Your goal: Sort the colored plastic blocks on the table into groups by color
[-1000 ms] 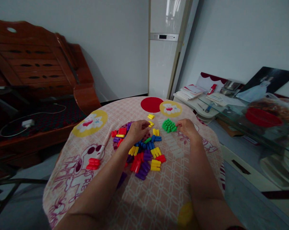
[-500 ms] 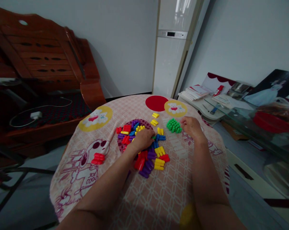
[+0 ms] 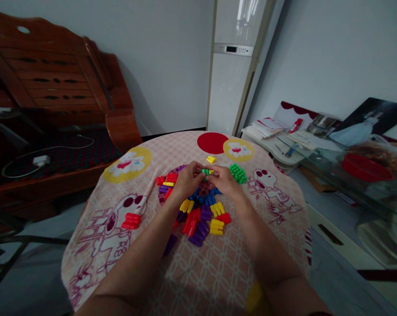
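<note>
Now my right hand [image 3: 225,179], no longer beside the green cluster [image 3: 238,174] right of centre, meets my left hand [image 3: 189,179] mid-frame; fingertips of both pinch small green pieces [image 3: 205,171] there, making the handling two-handed.

A home, by the look of it a living room: a carved wooden settee [image 3: 55,83] with a charger [image 3: 41,160] on its seat [image 3: 68,151], a tall air conditioner [image 3: 229,87], a cartoon tablecloth [image 3: 224,259], a large photo [image 3: 366,123] by the wall [image 3: 339,52].
</note>
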Tool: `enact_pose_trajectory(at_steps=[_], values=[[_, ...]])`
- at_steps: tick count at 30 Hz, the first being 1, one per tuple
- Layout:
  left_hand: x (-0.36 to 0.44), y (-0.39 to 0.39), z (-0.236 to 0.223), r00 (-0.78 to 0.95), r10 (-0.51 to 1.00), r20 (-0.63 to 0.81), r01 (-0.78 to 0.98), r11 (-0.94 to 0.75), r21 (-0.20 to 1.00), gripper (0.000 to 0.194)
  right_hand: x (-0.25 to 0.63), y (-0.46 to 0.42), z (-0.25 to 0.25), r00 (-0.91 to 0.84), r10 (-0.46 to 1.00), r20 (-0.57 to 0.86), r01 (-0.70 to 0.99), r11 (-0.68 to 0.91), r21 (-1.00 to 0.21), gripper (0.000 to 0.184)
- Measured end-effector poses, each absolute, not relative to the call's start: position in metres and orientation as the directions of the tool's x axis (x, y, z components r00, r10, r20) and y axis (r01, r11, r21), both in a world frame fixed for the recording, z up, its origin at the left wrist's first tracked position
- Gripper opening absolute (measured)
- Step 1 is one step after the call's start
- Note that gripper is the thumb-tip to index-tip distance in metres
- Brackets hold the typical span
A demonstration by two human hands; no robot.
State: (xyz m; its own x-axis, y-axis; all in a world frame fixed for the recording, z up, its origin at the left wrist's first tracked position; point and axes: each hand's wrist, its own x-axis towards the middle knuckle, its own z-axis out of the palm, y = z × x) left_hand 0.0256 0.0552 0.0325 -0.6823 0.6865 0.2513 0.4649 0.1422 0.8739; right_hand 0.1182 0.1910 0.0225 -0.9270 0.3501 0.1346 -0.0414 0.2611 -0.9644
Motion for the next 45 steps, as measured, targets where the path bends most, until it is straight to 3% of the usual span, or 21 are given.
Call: enact_pose_trajectory(at_steps=[3, 6, 10, 14, 17, 20, 25, 31, 36, 39, 42, 45], values=[[0.029, 0.055, 0.034, -0.675, 0.696, 0.247, 0.447, 0.120, 0.886, 0.019, 0.119, 0.189, 0.028, -0.919, 0.385, 0.083, -0.040, 0.117, -0.992, 0.043], [0.034, 0.055, 0.039, -0.623, 0.737, 0.261, 0.431, 0.046, 0.901, 0.029, 0.125, 0.198, 0.038, -0.881, 0.466, 0.084, -0.052, 0.080, -0.995, 0.045], [0.036, 0.051, 0.048, -0.601, 0.733, 0.318, 0.448, -0.021, 0.894, 0.046, 0.143, 0.238, 0.046, -0.689, 0.706, 0.163, -0.036, 0.192, -0.981, 0.041], [0.030, 0.046, 0.053, -0.653, 0.681, 0.332, 0.425, -0.033, 0.904, 0.045, 0.167, 0.288, 0.041, -0.466, 0.828, 0.312, 0.137, 0.415, -0.899, 0.035], [0.022, 0.041, 0.055, -0.691, 0.641, 0.333, 0.410, -0.032, 0.912, 0.045, 0.180, 0.310, 0.032, -0.429, 0.806, 0.409, 0.387, 0.572, -0.723, 0.031], [0.016, 0.037, 0.057, -0.716, 0.611, 0.338, 0.394, -0.046, 0.918, 0.046, 0.184, 0.316, 0.021, -0.471, 0.788, 0.396, 0.571, 0.615, -0.544, 0.027], [0.011, 0.030, 0.063, -0.744, 0.575, 0.341, 0.380, -0.056, 0.923, 0.045, 0.177, 0.311, 0.012, -0.584, 0.738, 0.338, 0.646, 0.675, -0.356, 0.025], [0.001, 0.021, 0.067, -0.778, 0.521, 0.351, 0.367, -0.076, 0.927, 0.040, 0.173, 0.308, 0.008, -0.665, 0.661, 0.349, 0.577, 0.750, -0.323, 0.030], [-0.008, 0.010, 0.073, -0.814, 0.442, 0.377, 0.368, -0.110, 0.923, 0.037, 0.171, 0.289, 0.036, -0.642, 0.631, 0.437, 0.526, 0.776, -0.347, 0.034], [-0.013, 0.003, 0.077, -0.830, 0.385, 0.404, 0.385, -0.128, 0.914, 0.035, 0.161, 0.242, 0.060, -0.802, 0.460, 0.381, 0.305, 0.864, -0.401, 0.032], [-0.015, -0.003, 0.083, -0.844, 0.332, 0.422, 0.396, -0.146, 0.907, 0.033, 0.148, 0.168, 0.067, -0.961, -0.023, 0.277, -0.137, 0.906, -0.399, 0.031], [-0.014, -0.010, 0.091, -0.855, 0.287, 0.432, 0.403, -0.157, 0.902, 0.031, 0.143, 0.093, 0.051, -0.862, -0.477, 0.170, -0.506, 0.789, -0.349, 0.035]])
